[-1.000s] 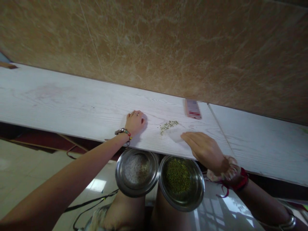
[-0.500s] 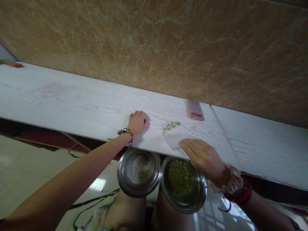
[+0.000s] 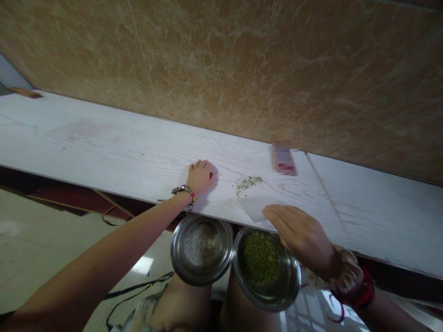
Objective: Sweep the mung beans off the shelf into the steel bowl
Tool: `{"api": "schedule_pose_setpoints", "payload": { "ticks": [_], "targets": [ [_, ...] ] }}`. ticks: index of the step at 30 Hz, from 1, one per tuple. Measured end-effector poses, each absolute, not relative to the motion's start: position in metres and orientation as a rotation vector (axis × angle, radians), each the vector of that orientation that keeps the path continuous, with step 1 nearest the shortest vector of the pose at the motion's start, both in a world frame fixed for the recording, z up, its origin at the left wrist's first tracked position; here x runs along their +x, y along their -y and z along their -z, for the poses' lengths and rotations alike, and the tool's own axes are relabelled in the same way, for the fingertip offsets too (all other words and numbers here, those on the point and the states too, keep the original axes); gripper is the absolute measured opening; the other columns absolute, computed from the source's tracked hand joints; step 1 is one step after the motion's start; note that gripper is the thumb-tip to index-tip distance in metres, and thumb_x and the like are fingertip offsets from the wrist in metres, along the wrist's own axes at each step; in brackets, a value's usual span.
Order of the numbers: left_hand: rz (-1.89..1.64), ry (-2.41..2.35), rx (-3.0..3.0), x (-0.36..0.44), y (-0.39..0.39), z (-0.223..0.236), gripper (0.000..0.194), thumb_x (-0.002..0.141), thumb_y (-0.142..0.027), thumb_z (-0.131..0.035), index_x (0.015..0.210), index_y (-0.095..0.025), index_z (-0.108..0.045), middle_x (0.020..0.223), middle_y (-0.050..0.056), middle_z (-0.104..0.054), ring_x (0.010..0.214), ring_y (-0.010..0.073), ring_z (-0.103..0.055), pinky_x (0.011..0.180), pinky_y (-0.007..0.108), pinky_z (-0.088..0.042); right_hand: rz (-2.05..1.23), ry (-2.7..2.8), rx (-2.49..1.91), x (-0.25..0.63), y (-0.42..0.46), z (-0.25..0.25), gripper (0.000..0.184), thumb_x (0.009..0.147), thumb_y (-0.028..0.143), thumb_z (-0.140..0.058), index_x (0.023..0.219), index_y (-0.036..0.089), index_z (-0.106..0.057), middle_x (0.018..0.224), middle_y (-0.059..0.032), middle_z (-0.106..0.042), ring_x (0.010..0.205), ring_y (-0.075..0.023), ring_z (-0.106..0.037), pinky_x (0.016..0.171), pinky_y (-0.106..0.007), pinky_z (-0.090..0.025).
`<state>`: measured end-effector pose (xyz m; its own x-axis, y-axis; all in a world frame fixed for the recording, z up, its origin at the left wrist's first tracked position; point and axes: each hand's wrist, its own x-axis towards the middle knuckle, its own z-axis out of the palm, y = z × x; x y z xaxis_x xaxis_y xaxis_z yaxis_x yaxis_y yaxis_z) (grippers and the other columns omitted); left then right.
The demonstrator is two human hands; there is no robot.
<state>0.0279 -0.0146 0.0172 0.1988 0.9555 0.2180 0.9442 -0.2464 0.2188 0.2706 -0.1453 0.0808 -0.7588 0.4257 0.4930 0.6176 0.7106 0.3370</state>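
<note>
My left hand [image 3: 200, 177] rests on the white wood-grain ledge [image 3: 145, 170], fingers curled under and nothing showing in them. To its right lies a small scatter of green beans [image 3: 249, 183], mung beans by their look. My right hand [image 3: 297, 230] pinches a translucent plastic sheet [image 3: 255, 210], which lies on the ledge just below the beans. Beneath that hand, a steel bowl [image 3: 294, 281] of green beans sits on my lap. Beside it is a second steel bowl [image 3: 176, 263] with whitish grains, perhaps rice, and a darker patch.
A pixelated small object [image 3: 284, 160] lies by the brown marbled wall [image 3: 221, 69]. A brown strip [image 3: 26, 92] is at the ledge's far left end. Black straps [image 3: 138, 288] hang at lower left above the tiled floor [image 3: 38, 244].
My right hand and the plastic sheet have drawn slightly right and toward me, away from the beans. The whole view has shifted a little. My left hand stays put on the ledge.
</note>
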Motion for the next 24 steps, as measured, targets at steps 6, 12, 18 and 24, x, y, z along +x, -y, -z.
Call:
{"api": "schedule_pose_setpoints", "payload": {
  "ticks": [6, 12, 18, 24],
  "targets": [
    [-0.459, -1.915, 2.397, 0.0282, 0.0153, -0.0191, 0.035, 0.084, -0.016, -0.041, 0.112, -0.008, -0.061, 0.127, 0.018, -0.058, 0.122, 0.0318, -0.048, 0.099, 0.047, -0.038, 0.742, 2.513, -0.822, 0.2705, 0.1472, -0.0804, 0.039, 0.08, -0.005, -0.034, 0.09, 0.009, -0.069, 0.085, -0.0122, -0.074, 0.077, -0.0196, -0.068, 0.069, -0.031, -0.057],
    [-0.483, -1.911, 2.4, 0.0279, 0.0152, -0.0186, 0.033, 0.084, -0.017, -0.041, 0.109, -0.01, -0.061, 0.124, 0.017, -0.059, 0.12, 0.0316, -0.049, 0.097, 0.047, -0.039, 0.73, 2.518, -0.851, 0.2725, 0.1494, -0.0799, 0.036, 0.082, -0.003, -0.037, 0.095, 0.009, -0.068, 0.088, -0.0133, -0.073, 0.082, -0.0209, -0.068, 0.072, -0.033, -0.056],
    [-0.486, -1.907, 2.377, 0.0283, 0.0154, -0.0198, 0.033, 0.083, -0.016, -0.042, 0.11, -0.01, -0.061, 0.125, 0.018, -0.059, 0.121, 0.0317, -0.048, 0.098, 0.047, -0.038, 0.764, 2.514, -0.862, 0.2699, 0.1495, -0.0775, 0.04, 0.079, -0.006, -0.034, 0.093, 0.009, -0.068, 0.086, -0.0115, -0.074, 0.078, -0.0189, -0.068, 0.07, -0.03, -0.056],
    [-0.477, -1.903, 2.404, 0.0274, 0.0148, -0.0192, 0.033, 0.084, -0.017, -0.041, 0.109, -0.011, -0.06, 0.124, 0.017, -0.059, 0.118, 0.0304, -0.05, 0.096, 0.046, -0.04, 0.777, 2.517, -0.884, 0.2691, 0.1472, -0.0798, 0.038, 0.078, -0.006, -0.035, 0.094, 0.006, -0.068, 0.087, -0.0139, -0.073, 0.081, -0.0205, -0.068, 0.071, -0.032, -0.056]
  ]
}}
